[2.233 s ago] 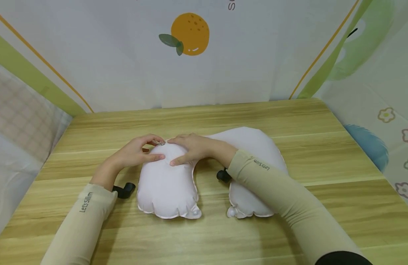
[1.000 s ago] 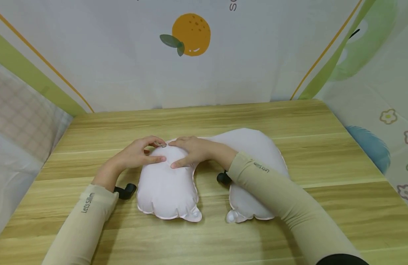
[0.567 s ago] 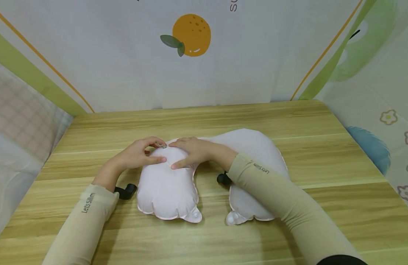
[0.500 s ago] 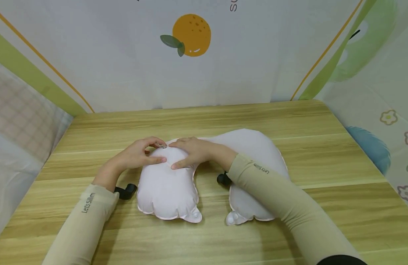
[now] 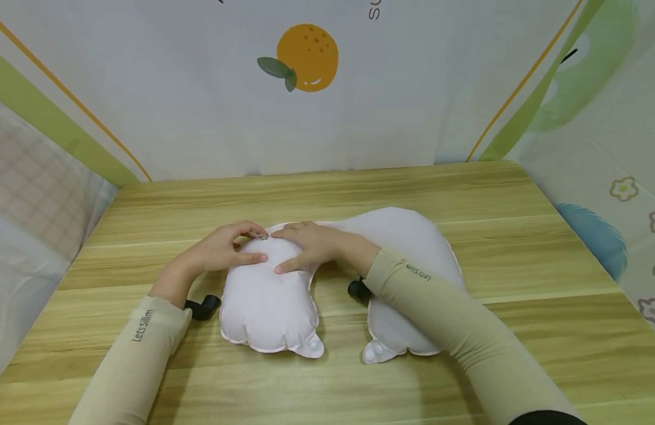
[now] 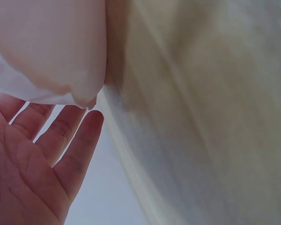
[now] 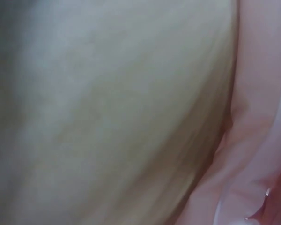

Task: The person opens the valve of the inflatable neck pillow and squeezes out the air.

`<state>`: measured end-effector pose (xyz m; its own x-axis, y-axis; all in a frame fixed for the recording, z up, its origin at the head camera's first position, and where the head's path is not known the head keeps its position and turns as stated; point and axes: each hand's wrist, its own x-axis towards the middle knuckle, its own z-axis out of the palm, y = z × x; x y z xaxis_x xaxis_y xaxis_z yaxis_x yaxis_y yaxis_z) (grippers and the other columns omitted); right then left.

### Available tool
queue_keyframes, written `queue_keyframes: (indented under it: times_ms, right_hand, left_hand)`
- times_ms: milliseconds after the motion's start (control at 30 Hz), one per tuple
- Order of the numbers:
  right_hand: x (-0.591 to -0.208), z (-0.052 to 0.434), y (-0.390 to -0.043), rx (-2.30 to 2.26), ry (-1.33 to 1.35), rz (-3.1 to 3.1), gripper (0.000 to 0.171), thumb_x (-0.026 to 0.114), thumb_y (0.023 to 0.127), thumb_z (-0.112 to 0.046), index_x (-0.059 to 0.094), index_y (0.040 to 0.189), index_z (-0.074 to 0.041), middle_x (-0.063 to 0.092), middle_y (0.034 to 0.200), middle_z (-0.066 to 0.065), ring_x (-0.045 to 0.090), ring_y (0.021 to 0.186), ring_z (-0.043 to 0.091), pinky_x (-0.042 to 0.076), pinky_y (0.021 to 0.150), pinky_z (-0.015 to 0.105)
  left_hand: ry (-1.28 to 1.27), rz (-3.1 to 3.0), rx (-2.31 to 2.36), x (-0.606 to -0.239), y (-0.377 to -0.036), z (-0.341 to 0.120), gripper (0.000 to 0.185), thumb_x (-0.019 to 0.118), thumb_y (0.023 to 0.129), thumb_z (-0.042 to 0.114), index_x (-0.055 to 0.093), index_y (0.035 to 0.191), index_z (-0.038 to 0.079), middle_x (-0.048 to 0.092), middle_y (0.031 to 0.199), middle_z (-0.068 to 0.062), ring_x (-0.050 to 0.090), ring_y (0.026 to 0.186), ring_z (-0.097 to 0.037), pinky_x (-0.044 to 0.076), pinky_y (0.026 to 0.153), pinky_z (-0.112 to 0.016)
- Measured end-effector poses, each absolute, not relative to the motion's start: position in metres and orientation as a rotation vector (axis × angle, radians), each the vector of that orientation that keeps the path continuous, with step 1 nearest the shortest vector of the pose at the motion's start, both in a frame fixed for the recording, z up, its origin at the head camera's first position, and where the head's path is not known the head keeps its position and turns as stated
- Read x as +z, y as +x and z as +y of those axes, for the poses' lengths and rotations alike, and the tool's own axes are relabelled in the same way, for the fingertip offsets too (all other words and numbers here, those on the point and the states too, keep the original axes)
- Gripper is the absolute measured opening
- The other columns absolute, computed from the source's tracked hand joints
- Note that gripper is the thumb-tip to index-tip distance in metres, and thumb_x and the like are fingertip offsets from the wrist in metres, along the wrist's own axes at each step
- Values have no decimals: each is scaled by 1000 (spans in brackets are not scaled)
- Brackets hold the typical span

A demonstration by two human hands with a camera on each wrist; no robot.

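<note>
Near edge: two beige sleeves (image 5: 130, 354) enter from below onto the wooden table (image 5: 518, 248); a white inflatable neck pillow (image 5: 269, 307) lies flat at centre, its two ends toward the person, each with a snap button; black wrist mounts sit under both wrists. Mid-field: left hand (image 5: 218, 251) rests on the pillow's left lobe, forefinger and thumb curled to pinch a small valve (image 5: 263, 236) at the upper seam; right hand (image 5: 311, 243) lies directly beside it, fingers straight and pressed flat on the same lobe, forearm crossing the right lobe. Far: printed backdrop with an orange motif (image 5: 306, 56).
</note>
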<state>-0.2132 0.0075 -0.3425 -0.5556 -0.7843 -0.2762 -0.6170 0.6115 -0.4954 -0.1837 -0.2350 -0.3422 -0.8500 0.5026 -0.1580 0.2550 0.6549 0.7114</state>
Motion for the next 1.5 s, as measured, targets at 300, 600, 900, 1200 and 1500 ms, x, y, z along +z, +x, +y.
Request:
queue_keyframes:
  times_ms: [300, 600, 900, 1200, 1500]
  right_hand:
    - [-340, 6, -211, -434, -1110, 2371, 81, 59, 92, -58, 31, 157, -19, 28, 163, 10, 23, 152, 33, 17, 125, 51]
    - [-338, 8, -212, -438, -1131, 2376, 80, 59, 93, -56, 30, 157, -17, 27, 163, 13, 22, 152, 32, 16, 125, 50]
    - [-331, 17, -214, -506, -1181, 2424, 75, 60, 95, -49, 33, 156, -14, 28, 163, 14, 23, 152, 32, 19, 125, 48]
    - [-327, 21, -210, -589, -1201, 2397, 72, 64, 94, -46, 37, 154, -17, 30, 162, 13, 25, 151, 29, 22, 124, 47]
    - [-331, 18, -206, -538, -1183, 2385, 68, 61, 95, -47, 38, 154, -21, 27, 164, 11, 21, 153, 31, 23, 122, 54]
  left_hand:
    - [595, 2522, 1011, -341, -183, -235, 43, 74, 91, 28, 59, 126, 9, 59, 127, -12, 52, 123, -29, 46, 103, -58]
    - [560, 2577, 902, -330, -176, -237, 54, 70, 92, 36, 52, 136, 10, 56, 138, -14, 48, 132, -37, 39, 107, -64]
    - [545, 2688, 834, -313, -153, -248, 51, 65, 96, 36, 53, 136, 7, 57, 138, -15, 49, 130, -40, 45, 99, -62]
    - [584, 2751, 798, -308, -133, -249, 29, 68, 95, 31, 64, 115, 10, 66, 123, -15, 60, 116, -36, 49, 92, -56]
    - [716, 2691, 850, -315, -131, -241, 42, 70, 94, 31, 60, 129, 10, 62, 134, -13, 56, 125, -35, 49, 98, -58]
